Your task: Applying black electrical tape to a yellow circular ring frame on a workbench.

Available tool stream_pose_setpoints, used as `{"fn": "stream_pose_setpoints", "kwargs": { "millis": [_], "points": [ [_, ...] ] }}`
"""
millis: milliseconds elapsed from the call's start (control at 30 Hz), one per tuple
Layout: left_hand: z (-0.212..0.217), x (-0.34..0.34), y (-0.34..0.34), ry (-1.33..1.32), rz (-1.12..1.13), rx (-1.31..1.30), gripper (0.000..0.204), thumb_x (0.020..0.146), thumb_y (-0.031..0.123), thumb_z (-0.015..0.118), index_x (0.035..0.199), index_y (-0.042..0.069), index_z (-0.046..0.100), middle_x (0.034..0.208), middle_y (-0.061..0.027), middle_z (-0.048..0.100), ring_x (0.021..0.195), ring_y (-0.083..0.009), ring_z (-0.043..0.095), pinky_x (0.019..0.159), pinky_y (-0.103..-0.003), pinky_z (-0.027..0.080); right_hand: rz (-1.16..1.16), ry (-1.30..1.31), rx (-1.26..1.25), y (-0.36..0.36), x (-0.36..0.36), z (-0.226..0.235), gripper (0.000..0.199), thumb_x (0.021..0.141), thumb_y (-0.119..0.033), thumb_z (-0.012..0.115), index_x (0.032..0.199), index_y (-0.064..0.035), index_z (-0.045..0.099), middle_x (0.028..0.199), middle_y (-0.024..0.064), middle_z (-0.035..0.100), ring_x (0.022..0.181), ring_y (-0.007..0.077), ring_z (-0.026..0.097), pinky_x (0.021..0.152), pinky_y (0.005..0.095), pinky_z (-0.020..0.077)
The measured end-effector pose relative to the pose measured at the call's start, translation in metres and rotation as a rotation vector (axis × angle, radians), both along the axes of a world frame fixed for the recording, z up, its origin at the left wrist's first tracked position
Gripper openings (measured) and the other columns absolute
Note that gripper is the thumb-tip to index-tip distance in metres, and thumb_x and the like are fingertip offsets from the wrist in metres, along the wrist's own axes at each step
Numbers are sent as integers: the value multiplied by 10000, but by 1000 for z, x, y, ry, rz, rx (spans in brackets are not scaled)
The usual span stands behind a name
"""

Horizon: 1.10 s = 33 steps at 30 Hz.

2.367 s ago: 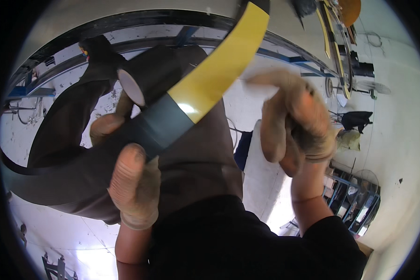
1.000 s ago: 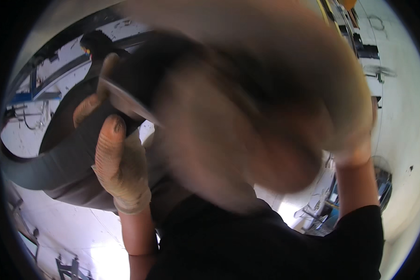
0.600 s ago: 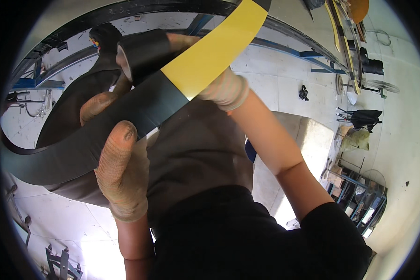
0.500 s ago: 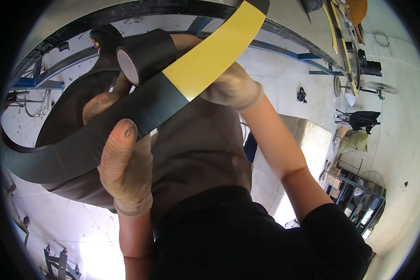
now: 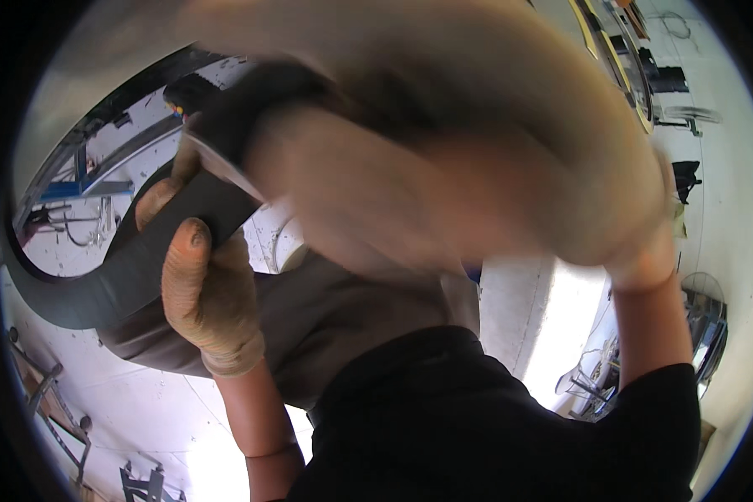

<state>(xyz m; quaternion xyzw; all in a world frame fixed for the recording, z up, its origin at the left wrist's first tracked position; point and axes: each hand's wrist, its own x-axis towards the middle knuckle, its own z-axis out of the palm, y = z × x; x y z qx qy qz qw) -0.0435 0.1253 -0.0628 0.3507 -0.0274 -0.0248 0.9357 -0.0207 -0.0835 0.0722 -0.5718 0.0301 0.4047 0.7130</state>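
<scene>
The grip of the tan-gloved left hand (image 5: 213,293) is clamped on a broad, curved, smooth black band (image 5: 100,289) at the left, thumb on the near side. The blurred, tan-gloved right hand (image 5: 443,192), at centre, hides the band's right part; I cannot tell whether its grip is together or apart. Beyond the left hand, a black cylindrical roll (image 5: 238,117) with a pale rim is partly hidden.

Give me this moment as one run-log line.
left hand: gripping curved black band | right hand: blurred, grip unclear | black roll: blurred, partly hidden
</scene>
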Motion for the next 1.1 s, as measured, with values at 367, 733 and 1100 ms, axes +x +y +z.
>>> {"fn": "stream_pose_setpoints", "kwargs": {
  "millis": [367,733,1100],
  "points": [
    [-1,-1,1,-85,41,118,546,890,279,747,1352,89,527,1534,-289,421,1361,-420,499,1199,-509,321,-326,-1002,-187,6,10,-188,439,955,-247,715,1276,40,623,1096,110,712,1003,202,689,850,326,558],
    [5,-23,-21,192,60,87,586,966,294,657,1412,-28,456,1347,-152,556,1299,-251,537,1178,-401,353,-208,-191,128,-62,-14,-56,533,1081,-348,457,1393,79,521,966,184,720,668,192,718,528,194,524],
    [2,-7,-26,-33,47,159,445,951,211,666,1326,44,494,1524,-302,442,1448,-379,423,1214,-491,307,17,9,-252,-16,-17,28,478,1002,-435,650,1146,20,668,788,73,708,638,89,645,592,253,521]
  ]
}}
